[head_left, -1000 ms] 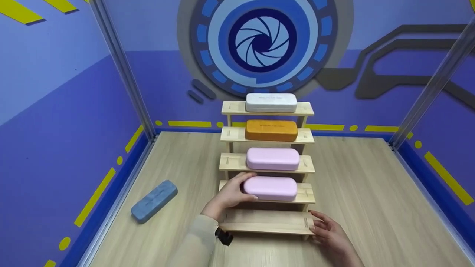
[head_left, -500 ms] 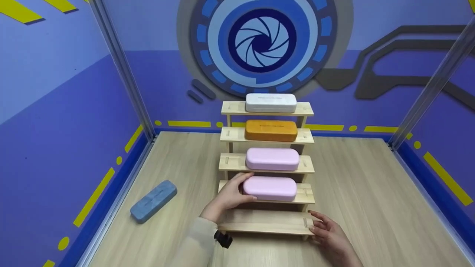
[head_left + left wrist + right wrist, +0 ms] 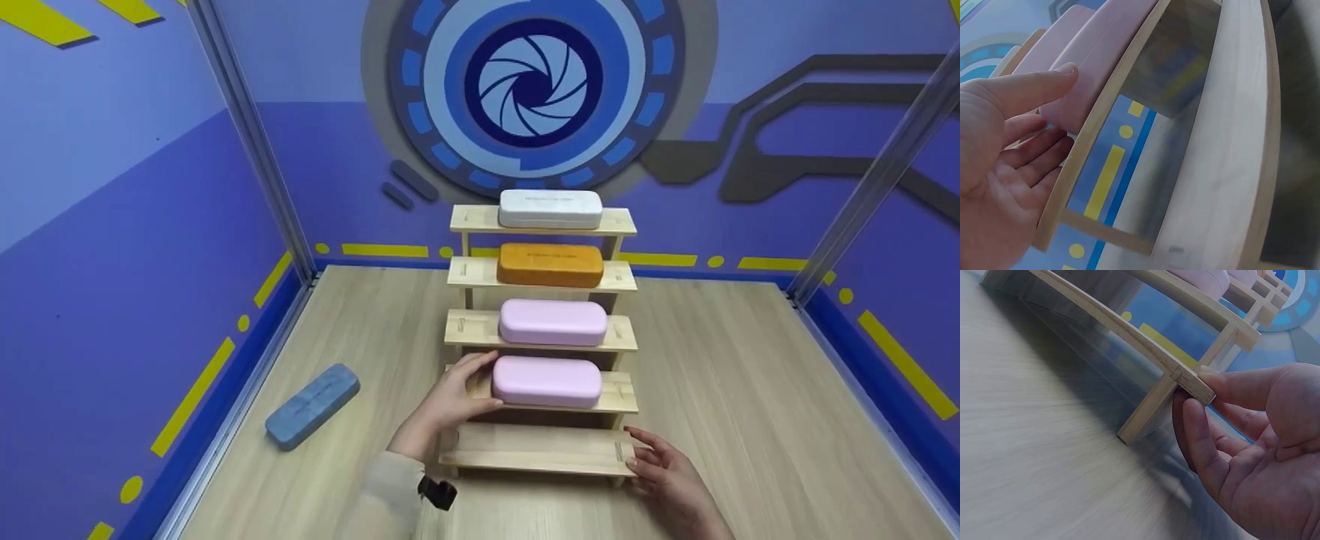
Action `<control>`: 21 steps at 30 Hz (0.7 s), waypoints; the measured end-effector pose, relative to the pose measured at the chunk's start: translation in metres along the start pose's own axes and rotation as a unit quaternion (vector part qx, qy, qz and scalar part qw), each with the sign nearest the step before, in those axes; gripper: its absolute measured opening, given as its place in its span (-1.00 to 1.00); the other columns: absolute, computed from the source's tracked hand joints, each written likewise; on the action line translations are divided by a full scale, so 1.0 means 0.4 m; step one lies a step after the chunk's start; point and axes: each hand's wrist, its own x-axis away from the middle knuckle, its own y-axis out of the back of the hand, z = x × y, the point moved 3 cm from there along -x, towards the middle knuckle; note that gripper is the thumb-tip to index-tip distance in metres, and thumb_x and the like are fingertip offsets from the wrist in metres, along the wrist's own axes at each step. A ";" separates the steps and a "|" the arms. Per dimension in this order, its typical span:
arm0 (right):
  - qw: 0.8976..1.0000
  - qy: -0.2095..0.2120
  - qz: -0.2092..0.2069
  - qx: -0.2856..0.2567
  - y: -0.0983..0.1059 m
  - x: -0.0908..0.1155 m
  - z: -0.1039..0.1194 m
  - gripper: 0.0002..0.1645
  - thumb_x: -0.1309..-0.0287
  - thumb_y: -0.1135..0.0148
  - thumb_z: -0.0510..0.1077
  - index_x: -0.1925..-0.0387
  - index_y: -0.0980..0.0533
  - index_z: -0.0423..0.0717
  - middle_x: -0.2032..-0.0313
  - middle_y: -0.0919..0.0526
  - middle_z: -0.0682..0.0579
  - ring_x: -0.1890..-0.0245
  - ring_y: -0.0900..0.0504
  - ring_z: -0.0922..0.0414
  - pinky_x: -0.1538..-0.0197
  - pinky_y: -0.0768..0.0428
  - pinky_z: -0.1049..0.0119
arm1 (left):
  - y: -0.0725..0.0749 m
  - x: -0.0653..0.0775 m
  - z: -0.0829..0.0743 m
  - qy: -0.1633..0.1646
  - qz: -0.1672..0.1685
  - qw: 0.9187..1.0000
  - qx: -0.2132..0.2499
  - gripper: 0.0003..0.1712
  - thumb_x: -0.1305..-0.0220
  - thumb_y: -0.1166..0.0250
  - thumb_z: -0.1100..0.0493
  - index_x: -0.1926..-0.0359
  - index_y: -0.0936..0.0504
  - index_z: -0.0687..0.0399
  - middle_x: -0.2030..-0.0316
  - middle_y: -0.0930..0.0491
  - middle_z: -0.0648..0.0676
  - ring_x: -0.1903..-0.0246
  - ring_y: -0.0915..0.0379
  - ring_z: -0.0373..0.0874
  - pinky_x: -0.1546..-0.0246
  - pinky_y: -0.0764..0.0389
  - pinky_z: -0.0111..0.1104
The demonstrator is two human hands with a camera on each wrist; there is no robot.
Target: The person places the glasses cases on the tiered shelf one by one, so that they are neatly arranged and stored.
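A stepped wooden display stand (image 3: pixel 540 450) holds two pink glasses cases (image 3: pixel 547 381), an orange glasses case (image 3: pixel 550 265) and a white glasses case (image 3: pixel 550 208), one to a step. Around the left end of the lower pink case is my left hand (image 3: pixel 451 396), its fingers spread loosely and a gap showing between palm and case. In the left wrist view that hand's thumb (image 3: pixel 1044 87) overlaps the pink case. My right hand (image 3: pixel 670 474) pinches the right end of the lowest step between thumb and fingers, as the right wrist view shows.
A blue glasses case (image 3: pixel 313 407) lies slanted on the wood-grain table (image 3: pixel 750 390) to the left of the stand. Printed panels form the back wall (image 3: pixel 315 172) and both sides, with metal posts (image 3: pixel 251 142) in the corners.
My left hand has loosened and drawn back slightly to the left from the lower pink case, which stays on its step. The right hand keeps its hold on the stand.
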 end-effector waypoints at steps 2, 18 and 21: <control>1.000 0.004 0.001 -0.002 0.000 0.000 0.000 -0.07 -0.35 -0.30 -0.21 -0.57 -0.03 -0.31 0.09 -0.69 0.15 0.25 -0.69 0.27 0.25 -0.71 0.41 | 0.005 0.008 0.002 0.005 -0.002 1.000 0.007 -0.09 -0.08 -0.57 0.17 -0.44 -0.41 0.24 -0.36 -0.46 0.23 -0.39 -0.35 0.18 -0.52 -0.26 0.11; 1.000 0.010 0.012 0.010 0.004 -0.001 -0.003 -0.07 -0.38 -0.26 -0.23 -0.57 0.02 -0.34 0.05 -0.70 0.14 0.21 -0.71 0.27 0.22 -0.73 0.39 | 0.058 0.091 0.018 0.000 -0.044 0.996 0.078 -0.20 -0.22 -0.50 0.24 -0.43 -0.40 0.28 -0.36 -0.47 0.27 -0.39 -0.40 0.19 -0.48 -0.39 -0.06; 1.000 0.009 0.009 0.010 0.004 0.000 -0.001 -0.07 -0.37 -0.27 -0.22 -0.57 0.01 -0.34 0.05 -0.70 0.14 0.21 -0.71 0.26 0.21 -0.73 0.39 | 0.074 0.109 0.028 0.005 -0.063 0.994 0.087 -0.21 -0.23 -0.49 0.23 -0.43 -0.40 0.27 -0.35 -0.48 0.27 -0.37 -0.41 0.22 -0.46 -0.40 0.00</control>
